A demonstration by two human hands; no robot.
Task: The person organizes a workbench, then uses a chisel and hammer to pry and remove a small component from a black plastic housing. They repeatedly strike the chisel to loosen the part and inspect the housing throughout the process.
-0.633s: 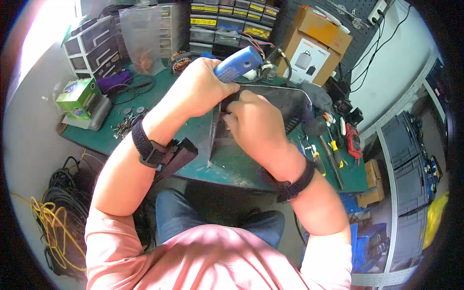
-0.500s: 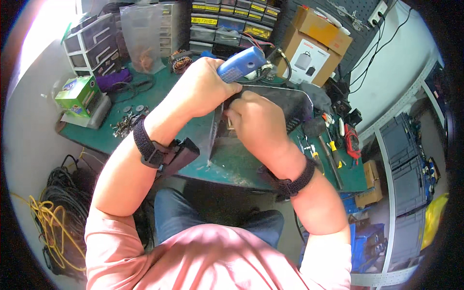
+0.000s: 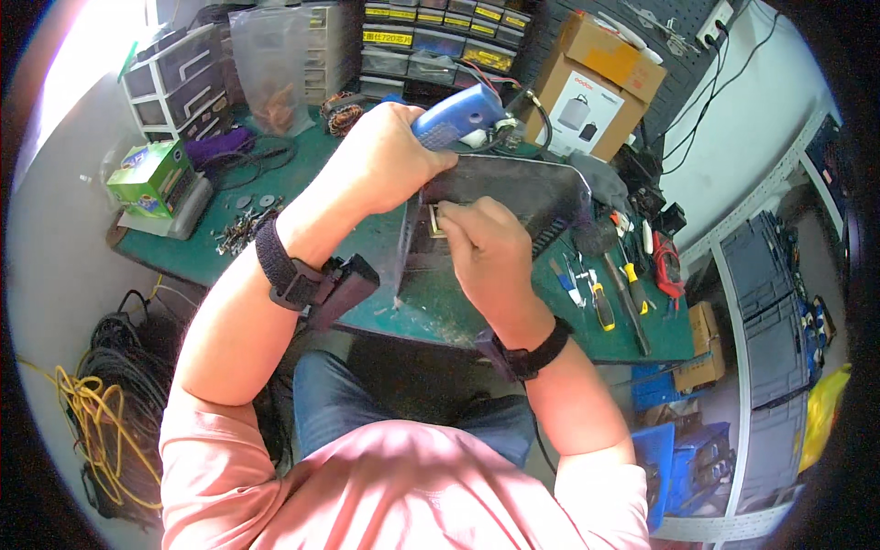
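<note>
Up at the middle of the view, my left hand (image 3: 385, 160) is closed round a blue handheld object (image 3: 458, 115) with a hole near its end. It is over the corner of a dark open metal housing (image 3: 513, 179) lying on the green bench. Inside the housing, my right hand (image 3: 486, 247) has its fingers curled against a small pale rectangular piece (image 3: 435, 224) at the housing's left side; the fingertips are partly hidden. Black straps with dark devices are on both my wrists.
Loose screws and washers (image 3: 236, 229) lie left, beside a green box (image 3: 147, 188). Screwdrivers and other tools (image 3: 600, 307) lie right. Drawer units (image 3: 440, 41), a cardboard box (image 3: 587, 101) and cables stand at the back. Grey crates (image 3: 761, 321) are on a rack at right.
My right hand has moved down and slightly toward me, showing more of the housing and the pale piece. My left hand and the blue object have shifted only slightly.
</note>
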